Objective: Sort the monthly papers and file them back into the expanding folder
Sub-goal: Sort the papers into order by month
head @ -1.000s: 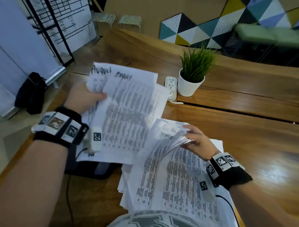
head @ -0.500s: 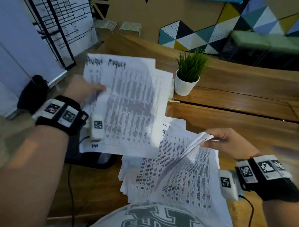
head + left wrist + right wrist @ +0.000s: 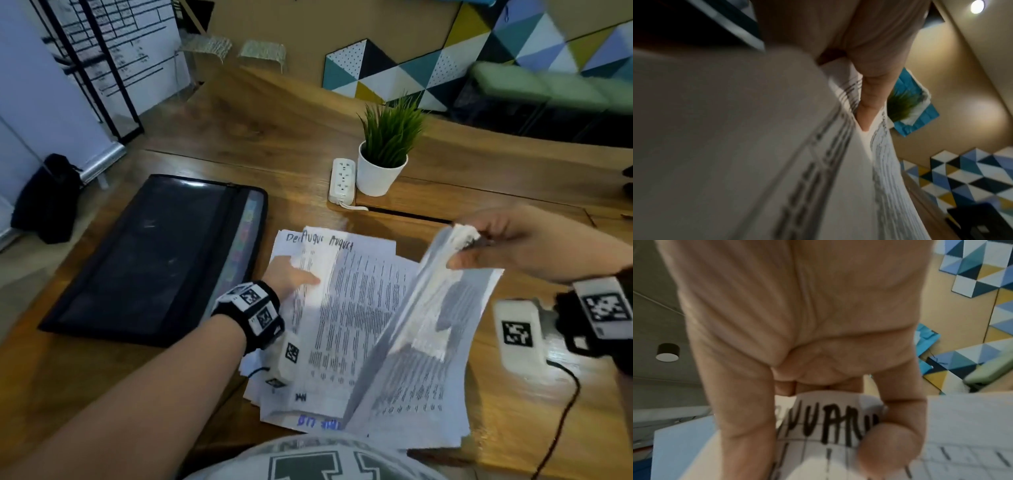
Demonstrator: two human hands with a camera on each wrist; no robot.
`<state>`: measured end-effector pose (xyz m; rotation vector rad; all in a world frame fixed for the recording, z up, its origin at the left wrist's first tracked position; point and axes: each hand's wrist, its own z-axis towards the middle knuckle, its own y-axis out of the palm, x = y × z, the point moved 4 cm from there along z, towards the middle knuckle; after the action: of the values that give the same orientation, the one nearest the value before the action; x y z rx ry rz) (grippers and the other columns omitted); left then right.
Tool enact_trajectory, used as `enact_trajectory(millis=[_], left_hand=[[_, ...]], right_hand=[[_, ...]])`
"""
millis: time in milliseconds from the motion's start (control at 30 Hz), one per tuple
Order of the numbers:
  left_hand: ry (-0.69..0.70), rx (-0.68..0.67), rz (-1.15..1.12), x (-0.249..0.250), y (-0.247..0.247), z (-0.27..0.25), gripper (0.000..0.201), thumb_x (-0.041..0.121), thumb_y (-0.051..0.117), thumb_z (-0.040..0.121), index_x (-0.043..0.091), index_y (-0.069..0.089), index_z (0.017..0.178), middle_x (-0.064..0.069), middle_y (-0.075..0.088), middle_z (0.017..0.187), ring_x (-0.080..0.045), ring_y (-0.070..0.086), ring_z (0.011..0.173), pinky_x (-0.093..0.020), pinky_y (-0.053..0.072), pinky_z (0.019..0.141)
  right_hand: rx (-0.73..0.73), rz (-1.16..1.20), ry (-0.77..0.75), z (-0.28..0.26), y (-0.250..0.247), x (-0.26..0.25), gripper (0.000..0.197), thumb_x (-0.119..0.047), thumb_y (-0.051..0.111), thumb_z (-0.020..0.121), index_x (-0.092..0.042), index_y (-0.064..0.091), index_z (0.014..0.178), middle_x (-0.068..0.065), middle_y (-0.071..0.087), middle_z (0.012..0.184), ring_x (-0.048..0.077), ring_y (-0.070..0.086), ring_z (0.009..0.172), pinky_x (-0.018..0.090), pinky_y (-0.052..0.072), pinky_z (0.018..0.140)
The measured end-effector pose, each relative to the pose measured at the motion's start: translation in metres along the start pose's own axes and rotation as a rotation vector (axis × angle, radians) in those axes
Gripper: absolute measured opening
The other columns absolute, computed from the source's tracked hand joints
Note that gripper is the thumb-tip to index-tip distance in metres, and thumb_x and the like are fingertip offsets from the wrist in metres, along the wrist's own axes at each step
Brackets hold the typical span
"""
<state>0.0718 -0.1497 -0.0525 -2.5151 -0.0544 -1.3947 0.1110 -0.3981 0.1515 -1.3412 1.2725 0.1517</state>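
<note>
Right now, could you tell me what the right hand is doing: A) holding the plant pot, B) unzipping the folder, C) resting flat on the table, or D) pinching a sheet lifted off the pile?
D: the right hand pinches the top edge of a lifted sheet above the pile of papers.

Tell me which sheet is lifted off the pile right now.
The sheet pinched by the right hand, its top corner raised; the August-headed sheets under the left hand lie flat.

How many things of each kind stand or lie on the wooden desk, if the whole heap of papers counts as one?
Folder: 1
Paper heap: 1
Potted plant: 1
Power strip: 1
Total: 4
</note>
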Motion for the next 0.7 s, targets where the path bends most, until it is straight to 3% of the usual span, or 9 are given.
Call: enact_trajectory(millis=[67,100,200,300,367,400,533,633,700], left_hand=[[0.032,-0.001,0.001,-0.007,0.012,0.000,0.031,-0.003,0.076,0.068,0.000,0.067,0.098,-0.014,0.068,0.100,-0.022,0.063,0.088,-0.018,0.050,0.066],[0.047,-0.005,-0.007,-0.009,0.016,-0.002,0.034,0.000,0.077,0.064,0.004,0.065,0.095,-0.013,0.068,0.098,-0.022,0.063,0.086,-0.019,0.051,0.067],[0.062,-0.040,-0.028,-0.017,0.021,0.000,0.038,0.002,0.070,0.063,0.009,0.058,0.099,-0.015,0.067,0.101,-0.031,0.064,0.095,-0.040,0.054,0.085],[0.102,-0.102,-0.050,-0.022,0.019,0.003,0.040,0.006,0.057,0.062,0.015,0.057,0.100,-0.015,0.068,0.101,-0.032,0.065,0.093,-0.051,0.053,0.086],[0.120,-0.130,-0.027,-0.021,0.019,0.003,0.043,0.008,0.051,0.065,0.017,0.056,0.107,-0.014,0.067,0.104,-0.032,0.065,0.095,-0.051,0.053,0.085],[0.127,-0.123,-0.017,-0.021,0.019,0.005,0.041,0.009,0.052,0.069,0.017,0.055,0.109,-0.015,0.067,0.105,-0.033,0.065,0.096,-0.052,0.053,0.086],[0.117,0.014,-0.022,-0.019,0.021,0.008,0.018,0.024,0.056,0.090,0.021,0.060,0.107,0.001,0.068,0.104,-0.018,0.065,0.096,-0.039,0.053,0.088],[0.105,0.078,-0.063,-0.022,0.023,0.011,0.009,0.021,0.054,0.092,0.019,0.062,0.095,0.002,0.068,0.093,-0.018,0.065,0.088,-0.026,0.052,0.070],[0.097,0.047,-0.073,-0.023,0.025,0.013,0.010,0.021,0.053,0.091,0.017,0.061,0.095,-0.002,0.069,0.093,-0.020,0.065,0.088,-0.037,0.055,0.078]], right_hand=[[0.028,-0.043,0.029,0.023,0.003,0.009,0.015,-0.022,0.070,0.080,-0.036,0.070,0.081,-0.012,0.071,0.079,0.006,0.066,0.074,0.024,0.051,0.073],[0.044,-0.046,0.046,0.036,0.009,0.018,0.016,-0.017,0.069,0.080,-0.033,0.070,0.081,-0.009,0.071,0.077,0.011,0.065,0.073,0.028,0.051,0.073],[0.063,-0.047,0.158,0.071,0.040,0.051,0.009,-0.020,0.070,0.080,-0.023,0.068,0.088,-0.002,0.070,0.093,0.018,0.065,0.088,0.041,0.051,0.086],[0.101,-0.020,0.268,0.098,0.074,0.088,0.022,-0.027,0.069,0.080,-0.023,0.066,0.101,-0.004,0.066,0.111,0.014,0.061,0.102,0.040,0.046,0.097],[0.132,-0.073,0.320,0.111,0.086,0.102,0.042,-0.033,0.068,0.081,-0.019,0.060,0.119,-0.003,0.061,0.123,0.019,0.060,0.108,0.043,0.046,0.097],[0.147,-0.103,0.327,0.116,0.087,0.104,0.042,-0.034,0.068,0.082,-0.018,0.059,0.120,-0.003,0.061,0.122,0.021,0.061,0.106,0.042,0.047,0.095],[0.138,-0.108,0.232,0.132,0.090,0.091,0.013,-0.025,0.067,0.084,-0.020,0.063,0.096,0.001,0.067,0.107,0.019,0.063,0.097,0.040,0.051,0.085],[0.090,-0.106,0.172,0.142,0.095,0.086,0.017,-0.020,0.064,0.086,-0.010,0.063,0.100,0.007,0.067,0.103,0.023,0.063,0.093,0.045,0.051,0.083],[0.059,-0.106,0.154,0.147,0.097,0.091,0.017,-0.019,0.062,0.088,-0.009,0.061,0.102,0.009,0.066,0.103,0.025,0.063,0.093,0.047,0.051,0.083]])
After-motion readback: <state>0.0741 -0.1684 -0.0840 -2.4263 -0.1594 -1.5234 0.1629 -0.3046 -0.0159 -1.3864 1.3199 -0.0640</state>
